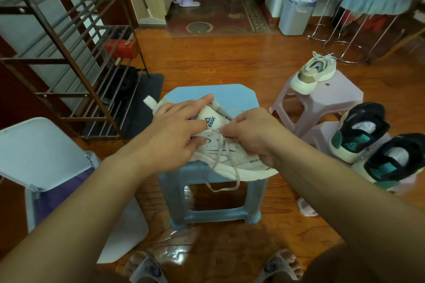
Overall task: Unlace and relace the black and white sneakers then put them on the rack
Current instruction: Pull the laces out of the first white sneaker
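Resting on its side across the blue stool [232,95], a white sneaker [239,158] with dark side stripes and a logo tongue is worked by both hands. On the heel side of the stool, the left hand [177,126] lies over the collar with fingers nearly straight, pressing the shoe down while thumb and forefinger appear to nip something by the tongue; toward the toe side, the right hand [250,133] is curled, pinching the lace [220,163] near the upper eyelets. Loose lace ends hang over the stool's front edge. The shoe looks light, with a soft mesh upper that will buckle under pressure and a firmer foam sole; steadying is best done at heel or sole, pulling at the flat, limp lace close to each eyelet. Left of the stool stands the metal rack [69,57]; right of it, a black-and-teal pair [372,145] and a beige sneaker [312,72] sit on pink stools [340,96].
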The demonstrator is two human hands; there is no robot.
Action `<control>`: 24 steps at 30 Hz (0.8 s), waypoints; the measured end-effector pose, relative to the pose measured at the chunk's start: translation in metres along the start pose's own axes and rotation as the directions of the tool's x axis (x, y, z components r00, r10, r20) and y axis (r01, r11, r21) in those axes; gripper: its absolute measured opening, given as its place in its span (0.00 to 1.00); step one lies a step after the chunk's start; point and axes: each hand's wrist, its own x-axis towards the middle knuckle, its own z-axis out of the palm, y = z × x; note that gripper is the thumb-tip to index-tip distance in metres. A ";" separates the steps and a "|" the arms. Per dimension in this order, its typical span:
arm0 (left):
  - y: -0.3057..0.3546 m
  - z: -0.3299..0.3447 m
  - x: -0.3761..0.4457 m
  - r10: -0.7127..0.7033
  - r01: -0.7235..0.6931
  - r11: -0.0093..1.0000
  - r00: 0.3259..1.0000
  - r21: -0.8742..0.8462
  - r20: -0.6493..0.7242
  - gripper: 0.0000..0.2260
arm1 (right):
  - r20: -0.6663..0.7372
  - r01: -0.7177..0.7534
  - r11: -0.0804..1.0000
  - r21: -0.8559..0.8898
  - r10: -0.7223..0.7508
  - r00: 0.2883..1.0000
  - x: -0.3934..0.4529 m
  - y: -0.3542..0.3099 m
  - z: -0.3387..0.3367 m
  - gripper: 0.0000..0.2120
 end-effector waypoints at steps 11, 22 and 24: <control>0.002 0.000 -0.001 0.014 -0.014 1.000 1.000 -0.006 -0.017 0.08 | 0.019 0.024 0.988 -0.152 -0.021 1.000 0.002 -0.011 0.007 0.12; -0.001 0.000 -0.001 0.008 -0.008 1.000 1.000 -0.014 -0.017 0.10 | -0.482 0.183 0.918 -0.351 -0.345 0.806 0.025 -0.029 0.138 0.19; 0.000 -0.002 0.000 0.017 -0.017 1.000 1.000 -0.013 -0.010 0.11 | -0.137 0.213 0.817 -0.536 -0.333 0.933 -0.007 -0.002 0.085 0.14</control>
